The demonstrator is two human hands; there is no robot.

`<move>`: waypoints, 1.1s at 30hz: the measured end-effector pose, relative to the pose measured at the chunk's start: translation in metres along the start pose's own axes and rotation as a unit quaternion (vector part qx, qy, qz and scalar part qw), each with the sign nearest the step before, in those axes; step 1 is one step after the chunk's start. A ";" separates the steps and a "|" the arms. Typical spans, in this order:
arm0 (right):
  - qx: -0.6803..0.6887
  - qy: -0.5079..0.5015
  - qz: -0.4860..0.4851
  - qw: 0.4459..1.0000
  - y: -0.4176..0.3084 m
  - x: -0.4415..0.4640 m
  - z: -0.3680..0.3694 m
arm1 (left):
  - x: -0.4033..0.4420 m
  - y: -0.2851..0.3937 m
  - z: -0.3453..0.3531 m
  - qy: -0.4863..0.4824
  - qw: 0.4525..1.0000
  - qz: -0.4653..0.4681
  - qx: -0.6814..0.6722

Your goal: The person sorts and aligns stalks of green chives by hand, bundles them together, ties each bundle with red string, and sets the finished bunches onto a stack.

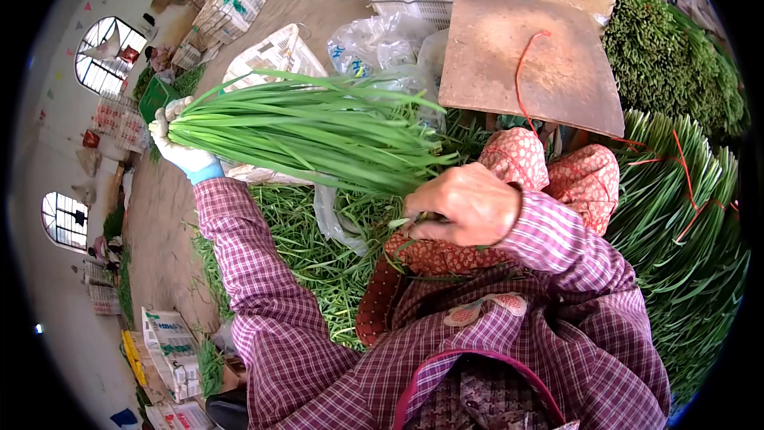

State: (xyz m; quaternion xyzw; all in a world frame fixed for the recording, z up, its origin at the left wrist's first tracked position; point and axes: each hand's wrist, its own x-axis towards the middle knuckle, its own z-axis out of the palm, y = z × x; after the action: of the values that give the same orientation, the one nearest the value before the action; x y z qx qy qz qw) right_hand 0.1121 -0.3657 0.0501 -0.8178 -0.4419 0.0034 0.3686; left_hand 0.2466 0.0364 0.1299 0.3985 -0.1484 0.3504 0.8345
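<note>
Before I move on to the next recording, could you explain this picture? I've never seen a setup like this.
There is no machine: a person works by hand. The one picture comes from a camera worn on that person's head, looking forward and down. The gloved left hand grips a bunch of long green leaves by its pale ends. The bare right hand is curled near the leaf tips; whether it holds anything is hard to tell. Ahead is a board with a red string across it. Loose greens lie below the bunch, and more greens are heaped at the right.
</note>
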 end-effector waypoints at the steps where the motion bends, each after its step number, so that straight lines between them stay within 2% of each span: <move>1: 0.061 -0.018 0.004 0.998 -0.005 -0.004 -0.011 | 0.003 0.001 -0.003 -0.096 0.993 -0.026 -0.064; 2: 0.044 0.000 -0.025 0.999 -0.004 -0.008 -0.015 | 0.005 0.002 -0.007 -0.190 0.972 -0.050 -0.127; 4: -0.002 0.071 -0.038 0.997 0.005 -0.012 -0.023 | -0.017 0.006 0.028 -0.193 0.972 -0.042 -0.131; 6: -0.021 0.139 -0.002 0.990 0.021 -0.016 -0.028 | -0.043 0.009 0.056 -0.201 0.979 -0.034 0.028; 7: -0.020 0.173 0.019 0.984 0.027 -0.020 -0.031 | -0.050 0.006 0.060 -0.245 0.967 -0.064 0.035; 8: -0.018 0.204 0.040 0.978 0.031 -0.023 -0.035 | -0.086 0.007 0.089 -0.239 0.946 -0.003 0.220; 9: 0.009 0.217 0.090 0.972 0.031 -0.026 -0.040 | -0.114 0.004 0.107 -0.266 0.894 -0.002 0.359; 10: 0.033 0.229 0.142 0.962 0.030 -0.029 -0.045 | -0.143 -0.015 0.119 -0.352 0.866 0.055 0.352; 11: 0.048 0.247 0.152 0.956 0.035 -0.032 -0.047 | -0.172 -0.034 0.131 -0.433 0.831 0.110 0.331; 12: 0.066 0.271 0.176 0.944 0.053 -0.040 -0.047 | -0.200 -0.036 0.159 -0.511 0.742 0.100 0.422; 13: 0.116 0.282 0.187 0.934 0.053 -0.042 -0.051 | -0.236 -0.057 0.171 -0.518 0.737 0.170 0.398; 14: 0.164 0.295 0.200 0.920 0.052 -0.046 -0.055 | -0.270 -0.073 0.177 -0.568 0.664 0.228 0.430; 16: 0.176 0.254 0.249 0.918 0.058 -0.062 -0.069 | -0.342 -0.098 0.184 -0.618 0.637 0.211 0.409; 18: 0.193 0.264 0.277 0.904 0.055 -0.070 -0.071 | -0.411 -0.111 0.182 -0.683 0.613 0.157 0.364; 19: 0.167 0.252 0.259 0.917 0.062 -0.079 -0.071 | -0.444 -0.117 0.177 -0.708 0.579 0.160 0.372; 21: 0.166 0.231 0.289 0.914 0.062 -0.090 -0.069 | -0.469 -0.125 0.170 -0.759 0.509 0.150 0.377; 22: 0.168 0.226 0.291 0.914 0.066 -0.095 -0.064 | -0.473 -0.131 0.164 -0.748 0.537 0.135 0.366; 24: 0.165 0.213 0.302 0.914 0.071 -0.101 -0.059 | -0.476 -0.135 0.158 -0.730 0.520 0.207 0.391; 25: 0.163 0.210 0.311 0.913 0.072 -0.102 -0.055 | -0.474 -0.133 0.156 -0.732 0.520 0.206 0.389; 27: 0.159 0.207 0.306 0.916 0.072 -0.099 -0.049 | -0.466 -0.128 0.156 -0.690 0.593 0.217 0.353; 28: 0.160 0.211 0.306 0.914 0.076 -0.097 -0.046 | -0.455 -0.123 0.157 -0.693 0.590 0.217 0.351; 31: 0.130 0.175 0.298 0.929 0.084 -0.088 -0.039 | -0.413 -0.104 0.156 -0.617 0.689 0.232 0.301; 32: 0.098 0.179 0.258 0.944 0.087 -0.083 -0.037 | -0.391 -0.096 0.153 -0.616 0.703 0.206 0.289; 33: 0.115 0.167 0.260 0.944 0.087 -0.078 -0.037 | -0.363 -0.087 0.151 -0.588 0.742 0.186 0.263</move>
State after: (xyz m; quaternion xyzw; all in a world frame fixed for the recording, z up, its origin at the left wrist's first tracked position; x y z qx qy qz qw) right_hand 0.1399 -0.4738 -0.0001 -0.8452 -0.1424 0.0134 0.5150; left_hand 0.0543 -0.2867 -0.0137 0.6935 -0.5826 0.2203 0.3621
